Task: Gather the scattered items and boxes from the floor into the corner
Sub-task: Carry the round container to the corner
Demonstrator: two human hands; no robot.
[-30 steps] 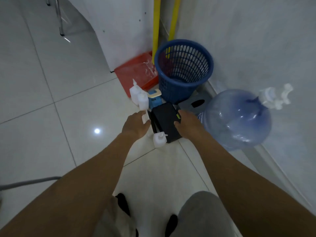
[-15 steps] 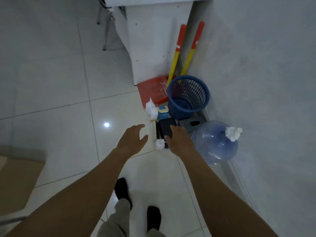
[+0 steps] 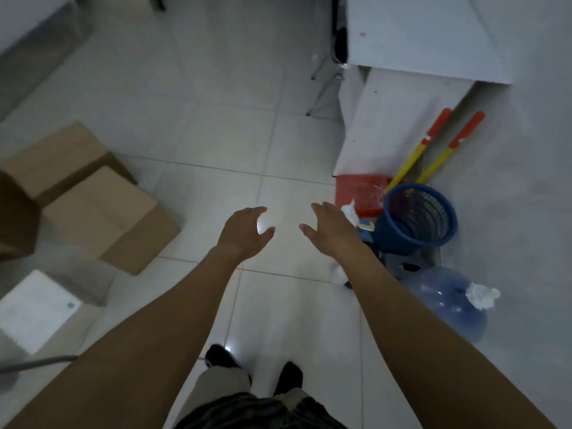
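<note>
both hands empty, fingers spread: left hand (image 3: pixel 244 232), right hand (image 3: pixel 332 230). cardboard boxes (image 3: pixel 93 199) at 9 o'clock prob next; corner pile at 3.

Open floor tiles (image 3: pixel 216 134) ahead; cardboard boxes (image 3: pixel 93 196) block left, blue basket (image 3: pixel 416 218) and water jug (image 3: pixel 445 301) right.

We log the basket (image 3: pixel 416 219) as dark blue, slotted in a lattice | beside it a red dustpan (image 3: pixel 359 191) | over it two yellow handles (image 3: pixel 412 156) with orange-red grips | on its near side a translucent blue water jug (image 3: pixel 445 308), capped white | well left of it plain brown cardboard boxes (image 3: pixel 99 212) and a white box (image 3: pixel 37 308) | around it a pale floor (image 3: pixel 192 125), tiles lined in a grey grid
</note>
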